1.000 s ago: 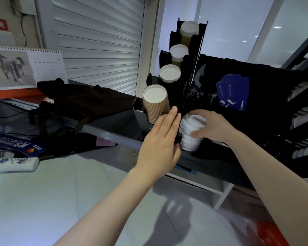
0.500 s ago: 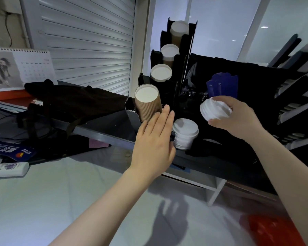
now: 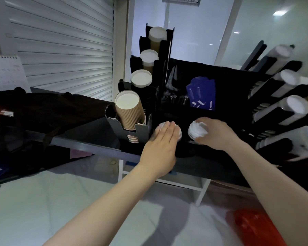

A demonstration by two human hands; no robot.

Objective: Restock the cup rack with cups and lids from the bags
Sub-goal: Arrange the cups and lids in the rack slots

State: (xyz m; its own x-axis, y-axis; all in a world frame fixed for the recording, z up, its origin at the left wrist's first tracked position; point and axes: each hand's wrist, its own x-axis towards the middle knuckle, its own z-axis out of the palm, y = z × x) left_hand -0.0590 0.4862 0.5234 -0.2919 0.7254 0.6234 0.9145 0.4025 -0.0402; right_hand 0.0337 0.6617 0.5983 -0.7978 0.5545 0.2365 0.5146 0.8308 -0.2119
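Note:
The black cup rack [image 3: 150, 96] stands on the dark counter, its stepped slots holding stacks of brown ribbed paper cups [image 3: 129, 112]. At its base a stack of white lids [image 3: 178, 133] sits in a low slot, and my left hand [image 3: 161, 144] lies flat on top of it, fingers straight and together. To the right, my right hand [image 3: 215, 134] grips a second short stack of white lids [image 3: 196, 131], held low by the neighbouring slot of the rack.
A blue packet [image 3: 201, 95] and dark sachets stand in the rack's middle compartments. Slanted black holders with white cup stacks [image 3: 288, 110] fill the right side. A dark bag [image 3: 48, 110] lies on the counter at left, a red bag [image 3: 256, 228] at lower right.
My right hand has brought its stack of lids down from beside the blue packet to the slot level. My left hand has shifted right, onto the top of the seated lid stack.

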